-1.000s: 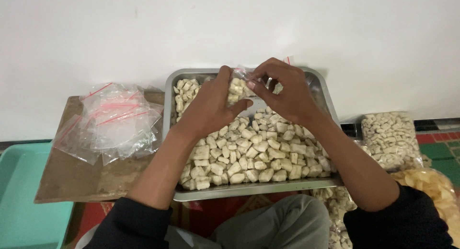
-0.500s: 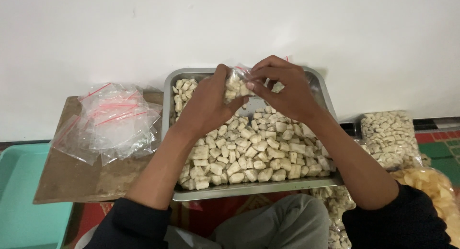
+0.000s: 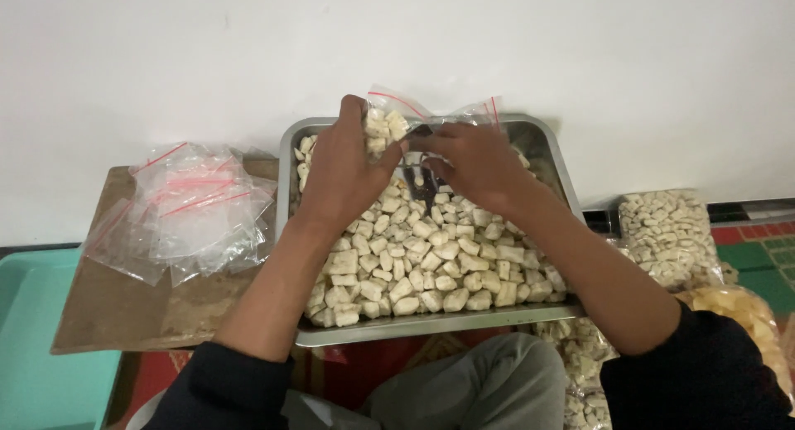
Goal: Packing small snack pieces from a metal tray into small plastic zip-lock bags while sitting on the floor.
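A steel tray (image 3: 553, 157) against the white wall is full of pale, cream-coloured snack pieces (image 3: 431, 264). My left hand (image 3: 339, 169) grips a small clear bag (image 3: 385, 120) with a red zip strip, partly filled with the pieces, over the far end of the tray. My right hand (image 3: 468, 161) holds the bag's other edge, fingers spread along the opening. The lower part of the bag is hidden behind my hands.
A heap of empty clear zip bags (image 3: 186, 211) lies on a brown board (image 3: 124, 314) left of the tray. A turquoise tray (image 3: 41, 347) sits further left. Filled bags of pieces (image 3: 667, 235) and chips (image 3: 741, 314) lie at the right.
Both hands shifted toward the wall and slightly left with the bag. The bag's mouth has been pulled wider, and its red strip now shows above my hands.
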